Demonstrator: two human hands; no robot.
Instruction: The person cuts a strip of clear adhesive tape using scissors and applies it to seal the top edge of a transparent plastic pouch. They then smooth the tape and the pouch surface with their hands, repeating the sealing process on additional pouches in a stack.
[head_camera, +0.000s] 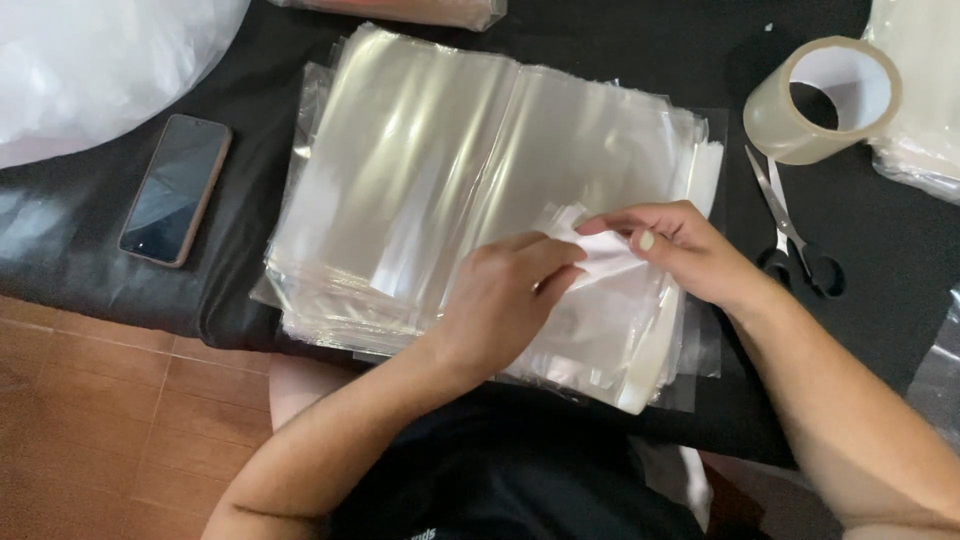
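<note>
Nearest the camera, two bare forearms reach out from a dark shirt over the near edge of a black table cover (70, 250). Both hands meet on the right, near part of a thick stack of clear plastic bags (420, 180), which lies flat in the middle of the cover.

On the left, the left hand (505, 300) is curled, knuckles up, its fingertips pressed together on a crumpled white corner of the top bag (600, 262). From the right, the right hand (675, 248) pinches the same corner between thumb and forefinger, its other fingers bent loosely above the stack. Between the two hands the corner is lifted a little off the pile.

Left of the stack, a dark phone (176, 189) lies face up with its screen off. At the far right a roll of clear tape (823, 98) stands on its edge, and scissors (792, 232) with black handles lie just near of it. Bulky white plastic (90, 60) fills the far left corner. Brown floor tiles (110, 430) show at the near left.
</note>
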